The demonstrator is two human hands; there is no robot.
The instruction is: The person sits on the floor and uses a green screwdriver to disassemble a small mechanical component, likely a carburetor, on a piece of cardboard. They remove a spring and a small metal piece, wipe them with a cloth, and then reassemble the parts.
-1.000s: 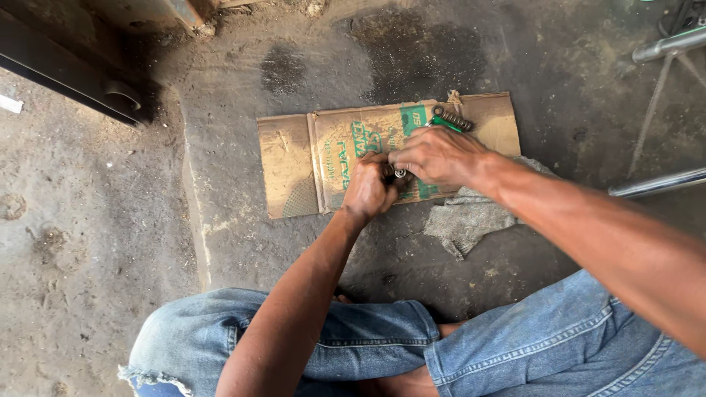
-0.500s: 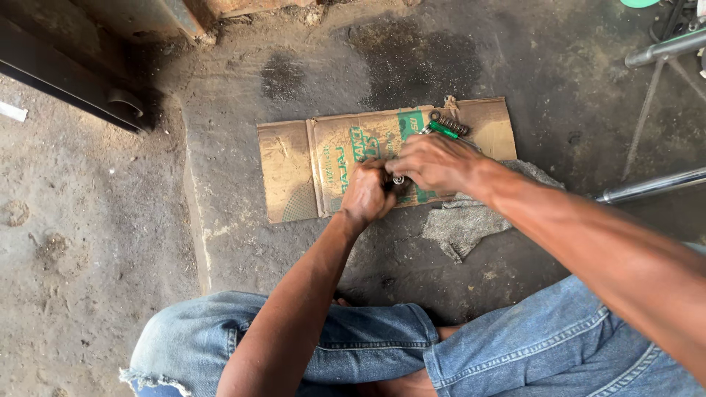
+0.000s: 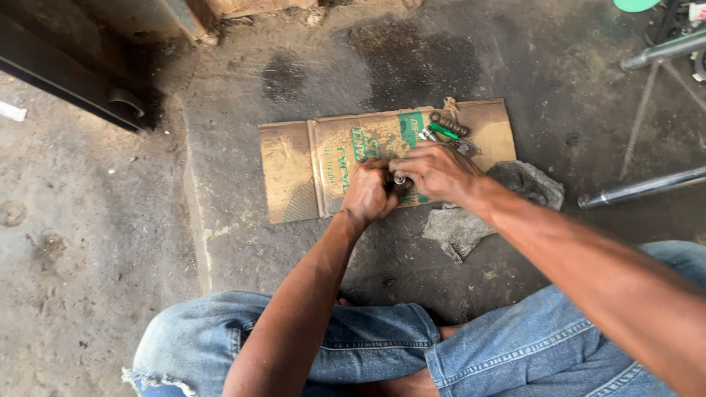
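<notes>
Both hands' fingers [image 3: 412, 163] clench one small metal part [image 3: 399, 179] between them, above the flattened cardboard [image 3: 323, 158].

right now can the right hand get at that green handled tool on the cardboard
Probably yes. The green-handled tool lies just beyond the right hand on the cardboard, with nothing over it. But the right hand and left hand are both closed on a small metal part.

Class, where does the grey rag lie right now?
In the head view, the grey rag lies on the concrete floor, at the lower right corner of the flattened cardboard, just beyond the right hand.
</notes>
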